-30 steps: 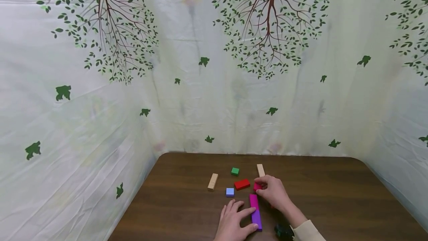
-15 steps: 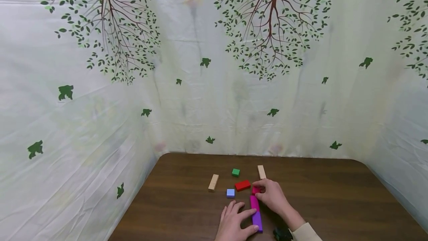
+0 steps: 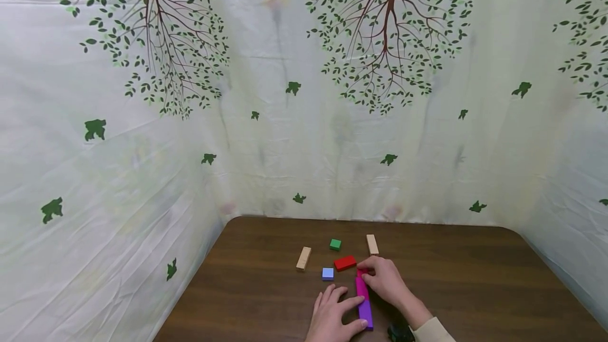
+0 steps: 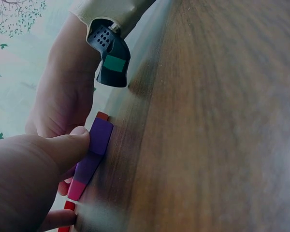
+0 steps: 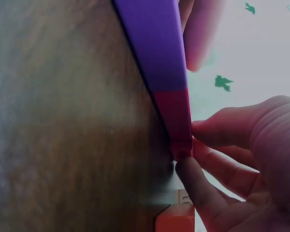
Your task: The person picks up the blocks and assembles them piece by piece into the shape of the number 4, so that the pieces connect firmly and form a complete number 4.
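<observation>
A purple block (image 3: 365,315) and a magenta block (image 3: 362,288) lie end to end in a row on the brown table (image 3: 456,278). My left hand (image 3: 332,314) rests beside them, its index finger and thumb spread and touching the row's left side. At the far end, my right hand (image 3: 387,281) pinches a small pink-red block (image 3: 362,272) between thumb and fingers. That block meets the magenta block's end; the right fingers partly cover it. The right wrist view shows the purple block (image 5: 157,43) close up, with right fingertips at the row's end.
A red block (image 3: 344,263) lies just left of the right hand, with a light blue block (image 3: 328,274) nearer. Farther back are a green block (image 3: 335,244) and two plain wooden blocks, left (image 3: 303,258) and right (image 3: 372,244). A printed curtain (image 3: 342,173) hangs behind the table.
My right hand has drawn the pink-red block nearer and slightly left, closing the gap to the magenta block. The left hand stays at the row's side.
</observation>
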`<state>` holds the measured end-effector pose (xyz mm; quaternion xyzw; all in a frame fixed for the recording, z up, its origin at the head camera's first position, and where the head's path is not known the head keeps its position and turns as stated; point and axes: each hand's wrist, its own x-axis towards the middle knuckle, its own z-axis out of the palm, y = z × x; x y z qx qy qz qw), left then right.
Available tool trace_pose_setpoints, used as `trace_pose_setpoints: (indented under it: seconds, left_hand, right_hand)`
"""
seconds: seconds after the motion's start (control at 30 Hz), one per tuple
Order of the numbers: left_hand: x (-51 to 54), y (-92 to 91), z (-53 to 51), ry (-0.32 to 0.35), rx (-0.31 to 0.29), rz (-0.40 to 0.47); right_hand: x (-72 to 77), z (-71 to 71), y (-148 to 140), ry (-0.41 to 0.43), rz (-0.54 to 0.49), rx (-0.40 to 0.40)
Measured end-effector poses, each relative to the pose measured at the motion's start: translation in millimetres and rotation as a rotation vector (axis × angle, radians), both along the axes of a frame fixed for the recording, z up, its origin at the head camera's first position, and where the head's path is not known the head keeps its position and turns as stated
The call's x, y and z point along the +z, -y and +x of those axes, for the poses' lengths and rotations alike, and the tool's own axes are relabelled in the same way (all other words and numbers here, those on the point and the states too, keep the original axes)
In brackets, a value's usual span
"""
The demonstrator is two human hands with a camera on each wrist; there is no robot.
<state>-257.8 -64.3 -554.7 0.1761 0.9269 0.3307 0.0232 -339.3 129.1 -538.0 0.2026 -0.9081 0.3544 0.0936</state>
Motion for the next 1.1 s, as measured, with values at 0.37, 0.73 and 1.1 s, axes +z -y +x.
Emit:
trace_pose_setpoints:
  seconds: [0.37,0.73,1.1]
  left_hand:
    - [-2.2,1.0,0.5,-0.029,-0.002,-0.006]
    - [0.5,-0.9,1.4,-0.028,-0.001,-0.014]
    - [0.3,-1.2,0.6,-0.017,0.0,-0.018]
  right_hand:
    - [1.5,1.4,2.0,-0.06,0.037,0.018]
    - [1.4,2.1,1.7,-0.079,0.053,0.02]
    - [0.6,1.9,0.3,-0.091,0.038,0.003]
